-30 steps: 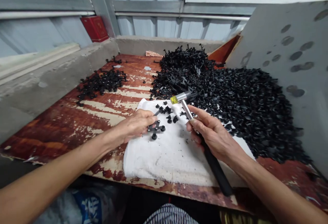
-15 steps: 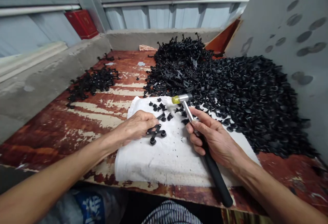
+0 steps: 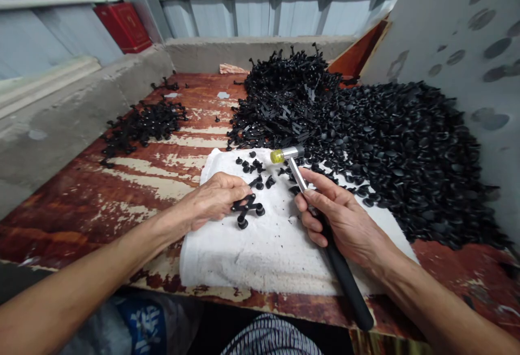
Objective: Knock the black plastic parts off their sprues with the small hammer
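Beyond the hands, a heap of black plastic fasteners (image 3: 398,155) covers a peeling red-stained board (image 3: 101,225). Beneath both hands lies a white towel (image 3: 260,252). The right hand (image 3: 341,219) closes around a yellow-tipped hammer (image 3: 345,282); the left hand (image 3: 211,201) curls against a branched black plastic piece (image 3: 246,210), whether gripping it I cannot tell.

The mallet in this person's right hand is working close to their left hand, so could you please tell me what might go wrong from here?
The left hand lies right beside the black plastic cluster, so a misjudged blow from the mallet in the right hand could catch its fingers. The loose black pieces on the white towel might also get knocked into the large black pile bordering the towel and be hard to tell apart.
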### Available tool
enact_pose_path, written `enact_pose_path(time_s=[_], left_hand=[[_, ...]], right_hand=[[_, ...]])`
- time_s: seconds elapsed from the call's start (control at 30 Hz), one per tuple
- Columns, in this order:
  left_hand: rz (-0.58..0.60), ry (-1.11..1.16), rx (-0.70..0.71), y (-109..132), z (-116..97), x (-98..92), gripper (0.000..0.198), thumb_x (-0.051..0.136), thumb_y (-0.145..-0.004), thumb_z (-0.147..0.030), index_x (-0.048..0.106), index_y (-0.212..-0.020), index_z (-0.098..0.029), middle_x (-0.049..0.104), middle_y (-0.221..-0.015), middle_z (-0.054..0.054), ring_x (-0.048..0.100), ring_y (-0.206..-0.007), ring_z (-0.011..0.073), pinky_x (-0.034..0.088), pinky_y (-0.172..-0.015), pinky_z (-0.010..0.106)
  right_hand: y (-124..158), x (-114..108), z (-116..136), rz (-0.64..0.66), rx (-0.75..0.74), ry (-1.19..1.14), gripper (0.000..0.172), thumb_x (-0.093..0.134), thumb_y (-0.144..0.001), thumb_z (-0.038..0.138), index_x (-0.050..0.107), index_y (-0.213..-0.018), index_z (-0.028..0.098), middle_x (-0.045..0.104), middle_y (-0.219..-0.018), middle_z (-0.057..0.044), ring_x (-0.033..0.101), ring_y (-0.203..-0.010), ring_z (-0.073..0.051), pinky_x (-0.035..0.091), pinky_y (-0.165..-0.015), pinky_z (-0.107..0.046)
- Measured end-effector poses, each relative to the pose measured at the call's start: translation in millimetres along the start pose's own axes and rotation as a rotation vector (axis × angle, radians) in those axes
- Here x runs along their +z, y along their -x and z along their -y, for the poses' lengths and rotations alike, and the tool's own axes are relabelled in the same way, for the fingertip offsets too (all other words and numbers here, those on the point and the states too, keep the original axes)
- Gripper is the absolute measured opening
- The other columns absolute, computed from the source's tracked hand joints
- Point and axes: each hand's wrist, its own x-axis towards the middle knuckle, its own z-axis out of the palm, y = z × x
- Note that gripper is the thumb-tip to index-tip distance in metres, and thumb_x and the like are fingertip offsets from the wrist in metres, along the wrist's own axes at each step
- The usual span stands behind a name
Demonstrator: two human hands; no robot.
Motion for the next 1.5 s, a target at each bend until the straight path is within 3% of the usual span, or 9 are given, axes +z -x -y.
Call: enact_pose_path(time_s=[0.3, 0.4, 0.57, 0.67, 0.8, 0.93, 1.17, 1.37, 1.5], left_hand=[[-0.008, -0.039, 0.013, -0.6, -1.7, 1.0, 0.029, 0.058, -0.075, -0.040, 0.051, -0.059, -0.018, 0.034, -0.048, -0.006, 0.020, -0.039, 0.0040, 0.008, -0.037, 0.020], [-0.009, -0.073, 0.006, -1.5, -3.1, 0.8, 0.028, 0.057, -0.076, -0.037, 0.049, -0.057, -0.018, 0.035, -0.046, -0.005, 0.021, -0.037, 0.0044, 0.008, -0.037, 0.022], [-0.056, -0.116, -0.001, -2.2, -6.6, 0.6, 0.026, 0.057, -0.077, -0.032, 0.051, -0.057, -0.018, 0.039, -0.048, -0.004, 0.026, -0.037, 0.0049, 0.012, -0.038, 0.023], [-0.055, -0.066, -0.018, -1.6, -8.0, 0.3, 0.023, 0.057, -0.077, -0.032, 0.052, -0.059, -0.018, 0.041, -0.049, -0.003, 0.027, -0.037, 0.0049, 0.011, -0.038, 0.023], [-0.043, -0.005, -0.020, -1.0, -7.0, -1.0, 0.026, 0.060, -0.075, -0.035, 0.051, -0.058, -0.018, 0.040, -0.049, -0.004, 0.024, -0.036, 0.0040, 0.007, -0.038, 0.023], [-0.031, -0.017, -0.005, -1.3, -4.7, -1.4, 0.027, 0.062, -0.073, -0.038, 0.052, -0.058, -0.017, 0.039, -0.050, -0.004, 0.024, -0.038, 0.0038, 0.007, -0.038, 0.022], [-0.040, -0.037, -0.035, -0.7, -6.9, 0.9, 0.028, 0.059, -0.076, -0.035, 0.052, -0.057, -0.017, 0.037, -0.049, -0.004, 0.022, -0.038, 0.0037, 0.007, -0.039, 0.022], [-0.062, -0.039, -0.044, 0.5, -8.7, 2.3, 0.028, 0.059, -0.076, -0.034, 0.051, -0.056, -0.016, 0.039, -0.049, -0.004, 0.023, -0.038, 0.0036, 0.007, -0.039, 0.021], [-0.048, -0.050, -0.055, -2.1, -7.9, 2.4, 0.029, 0.062, -0.074, -0.038, 0.051, -0.056, -0.017, 0.040, -0.049, -0.004, 0.024, -0.038, 0.0040, 0.008, -0.039, 0.022]], right_hand=[[-0.1, 0.0, -1.2, 0.010, 0.000, 0.041, 0.050, 0.062, -0.080, 0.025, 0.051, -0.129, 0.024, 0.054, -0.065, 0.006, 0.036, -0.041, -0.007, 0.030, -0.031, -0.015], [4.0, 0.7, 0.8, 0.013, -0.056, 0.246, 0.051, 0.055, -0.085, 0.028, 0.048, -0.136, 0.025, 0.053, -0.067, 0.005, 0.036, -0.041, -0.008, 0.030, -0.032, -0.018], [14.7, 2.3, 9.7, 0.012, -0.494, 0.894, 0.053, 0.048, -0.087, 0.022, 0.053, -0.140, 0.020, 0.062, -0.078, -0.004, 0.052, -0.057, -0.015, 0.049, -0.054, -0.030], [17.6, 2.4, 10.4, 0.031, -0.643, 1.050, 0.052, 0.045, -0.087, 0.019, 0.056, -0.138, 0.020, 0.064, -0.080, -0.005, 0.057, -0.067, -0.019, 0.052, -0.071, -0.038], [18.2, -0.8, 4.0, 0.004, -0.508, 0.954, 0.052, 0.043, -0.088, 0.021, 0.054, -0.139, 0.019, 0.058, -0.068, -0.001, 0.051, -0.056, -0.017, 0.050, -0.056, -0.032], [17.0, -4.2, -0.4, -0.031, -0.319, 0.756, 0.052, 0.047, -0.090, 0.026, 0.049, -0.142, 0.021, 0.057, -0.070, 0.000, 0.040, -0.044, -0.011, 0.034, -0.036, -0.023], [15.1, -2.2, -0.6, -0.007, -0.149, 0.500, 0.050, 0.048, -0.091, 0.026, 0.048, -0.140, 0.022, 0.053, -0.066, 0.004, 0.037, -0.042, -0.008, 0.030, -0.034, -0.020], [14.9, -6.1, -3.0, 0.007, -0.153, 0.517, 0.050, 0.047, -0.091, 0.027, 0.047, -0.141, 0.022, 0.054, -0.067, 0.003, 0.036, -0.042, -0.009, 0.030, -0.034, -0.021], [14.6, -8.8, -2.3, 0.005, -0.359, 0.769, 0.049, 0.047, -0.090, 0.022, 0.053, -0.139, 0.021, 0.059, -0.069, 0.000, 0.050, -0.053, -0.014, 0.048, -0.050, -0.028]])
